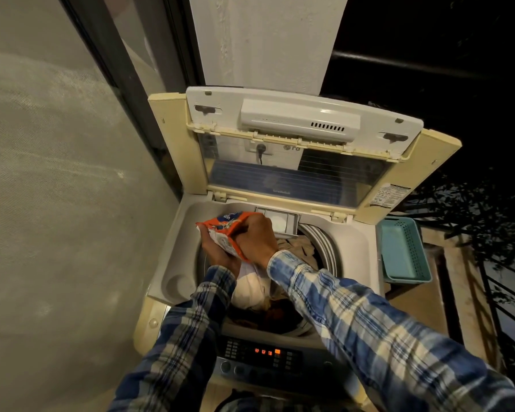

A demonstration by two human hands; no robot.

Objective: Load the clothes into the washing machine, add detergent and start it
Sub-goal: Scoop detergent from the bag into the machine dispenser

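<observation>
Both my hands are together over the washer (176, 257), at the back-left of the drum opening, both on the packet (220, 231) of detergent. L hand (217, 255) is under it, palm up, fingers curled round the lower end. R hand (257, 236) is on top, fingers curled down over the upper edge and gripping it. Can't tell if the packet is torn open; my R hand covers that part. Packet is orange w/ white and blue print, crumpled, tilted, held above the clothes and not touching them.

Lid (298, 144) is up, folded back vs. the white pillar (268, 40) behind. Drawer (280, 218) at the back rim sits just beyond my R knuckles, white inside.

Clothes (252, 289) are in the drum: a white piece on top betw. my forearms, tan fabric at the back-right, dark brown stuff toward the front. Load reaches near the drum rim.

Panel (265, 356) at the front edge, nearest me, has small orange lights lit in the middle, round knobs on its L side. Can't read the symbols.

Teal basket (399, 251) sits just R of the washer on a wooden ledge, tipped on its side w/ the opening toward the machine. Grey wall (57, 173) on the L. Both sleeves are blue-white plaid.
</observation>
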